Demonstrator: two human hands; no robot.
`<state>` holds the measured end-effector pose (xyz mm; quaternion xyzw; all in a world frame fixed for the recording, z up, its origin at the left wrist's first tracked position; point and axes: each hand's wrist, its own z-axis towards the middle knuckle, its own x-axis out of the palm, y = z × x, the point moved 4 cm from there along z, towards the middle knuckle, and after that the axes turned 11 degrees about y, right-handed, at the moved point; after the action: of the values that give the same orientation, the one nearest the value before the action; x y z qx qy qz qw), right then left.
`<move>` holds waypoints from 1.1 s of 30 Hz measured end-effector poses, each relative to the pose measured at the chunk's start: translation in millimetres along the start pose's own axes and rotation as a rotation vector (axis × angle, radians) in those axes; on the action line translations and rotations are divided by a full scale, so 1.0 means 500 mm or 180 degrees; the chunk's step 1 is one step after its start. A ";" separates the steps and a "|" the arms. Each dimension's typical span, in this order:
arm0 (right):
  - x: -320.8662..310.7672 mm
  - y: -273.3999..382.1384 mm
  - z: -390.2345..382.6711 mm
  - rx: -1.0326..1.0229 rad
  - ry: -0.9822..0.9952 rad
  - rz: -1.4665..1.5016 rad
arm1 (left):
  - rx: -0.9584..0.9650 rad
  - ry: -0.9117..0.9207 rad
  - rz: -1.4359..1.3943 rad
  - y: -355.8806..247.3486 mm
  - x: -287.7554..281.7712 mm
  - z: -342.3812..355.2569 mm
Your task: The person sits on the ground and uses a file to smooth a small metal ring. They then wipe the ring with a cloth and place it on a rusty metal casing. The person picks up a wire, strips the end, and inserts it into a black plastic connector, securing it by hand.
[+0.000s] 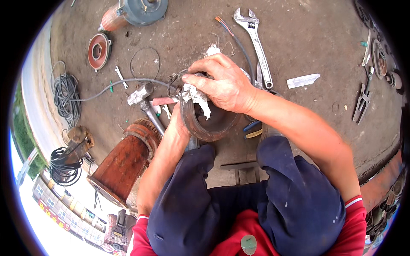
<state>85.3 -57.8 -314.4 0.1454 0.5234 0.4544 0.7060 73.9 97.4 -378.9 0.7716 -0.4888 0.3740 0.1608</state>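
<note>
A dark, round metal housing (210,133) with a hollow middle is held up in front of my knees, tilted so its opening faces me. My left hand (178,121) grips its left side; the fingers are partly hidden behind it. A crumpled white rag (196,96) lies over the upper rim and hangs into the opening. My right hand (224,83) is closed on the rag from above, fingers bent over the far rim. Just left of the housing is a hammer (147,104). A grey cable (128,80) runs behind it to some wires by my right fingertips.
Beyond my right hand lies a large adjustable wrench (258,49). A small spanner (121,77), a red-brown ring cover (99,51) and a motor body (143,10) are far left. A rusty cylindrical casing (121,164) stands near my left forearm. Pliers (363,100) lie far right.
</note>
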 end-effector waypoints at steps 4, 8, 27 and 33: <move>-0.047 -0.083 -0.093 0.0711 0.0310 -0.0573 | 0.0059 0.0155 -0.0011 0.000 0.020 -0.009; -0.071 -0.053 -0.056 0.1079 -0.0295 -0.0118 | 0.0154 0.0186 -0.0014 -0.015 0.011 -0.009; 0.035 0.110 -0.148 0.0579 0.1457 0.1048 | 0.1373 -0.0094 -0.0115 -0.141 -0.075 -0.055; -0.022 0.035 0.069 0.1495 -0.0073 0.1416 | 0.1252 0.0040 -0.0216 -0.112 -0.032 -0.015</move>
<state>106.3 -48.0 -281.8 0.4202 0.5614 0.4627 0.5424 115.7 138.4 -379.0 0.8018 -0.3790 0.4614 0.0226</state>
